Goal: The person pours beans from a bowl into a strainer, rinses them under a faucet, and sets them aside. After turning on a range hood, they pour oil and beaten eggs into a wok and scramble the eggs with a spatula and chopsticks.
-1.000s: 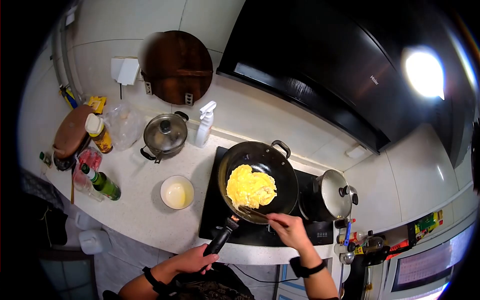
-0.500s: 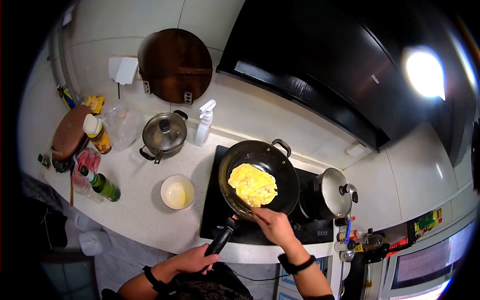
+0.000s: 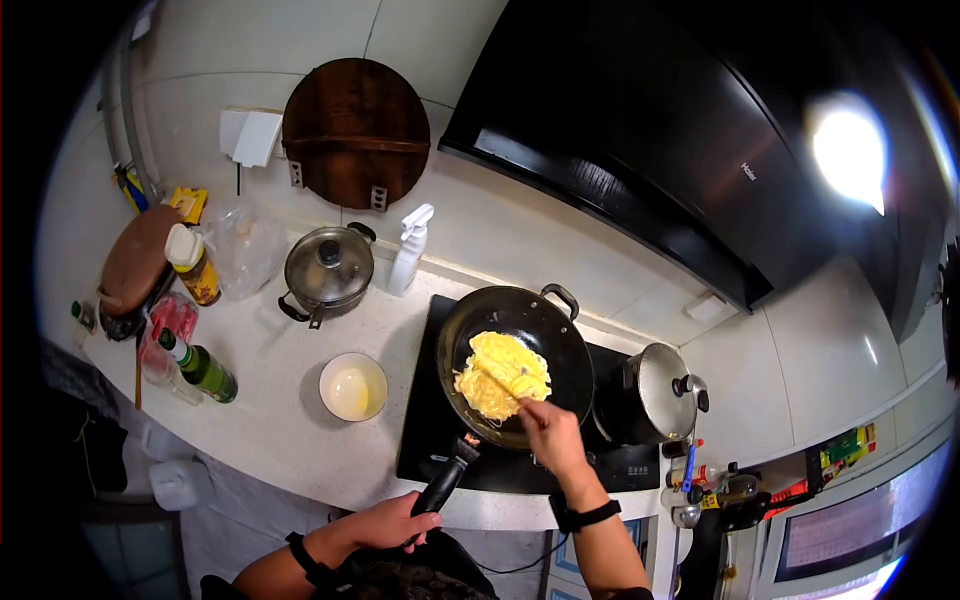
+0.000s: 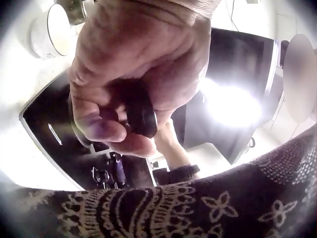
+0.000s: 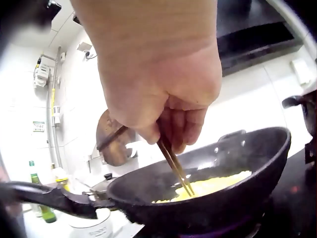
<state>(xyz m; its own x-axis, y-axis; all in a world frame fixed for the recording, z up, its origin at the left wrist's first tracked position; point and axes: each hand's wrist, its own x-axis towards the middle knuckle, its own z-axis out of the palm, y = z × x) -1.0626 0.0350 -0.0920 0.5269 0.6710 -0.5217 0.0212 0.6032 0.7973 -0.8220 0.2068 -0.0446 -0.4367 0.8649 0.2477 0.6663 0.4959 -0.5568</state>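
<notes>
A black wok (image 3: 570, 375) stands on the dark cooktop (image 3: 425, 440) with yellow scrambled egg (image 3: 505, 375) in its bottom. My left hand (image 3: 393, 520) grips the wok's long black handle (image 3: 440, 487); in the left wrist view the fingers (image 4: 101, 130) wrap round the handle's end (image 4: 141, 116). Over the wok's near side, my right hand (image 3: 555, 440) holds a pair of brown chopsticks (image 5: 173, 163). Their tips reach down into the egg (image 5: 213, 186), as the right wrist view shows.
Left of the cooktop is a white bowl (image 3: 353, 387) with a little yellow liquid. Behind it stand a lidded pot (image 3: 330, 270) and a white spray bottle (image 3: 408, 250). A second lidded pot (image 3: 668, 392) is right of the wok. Bottles, including a green one (image 3: 208, 373), fill the counter's left end.
My right hand has swung from the wok's near rim over the pan, bringing the chopsticks across the egg. The egg has become more broken up. My left hand keeps its grip on the handle.
</notes>
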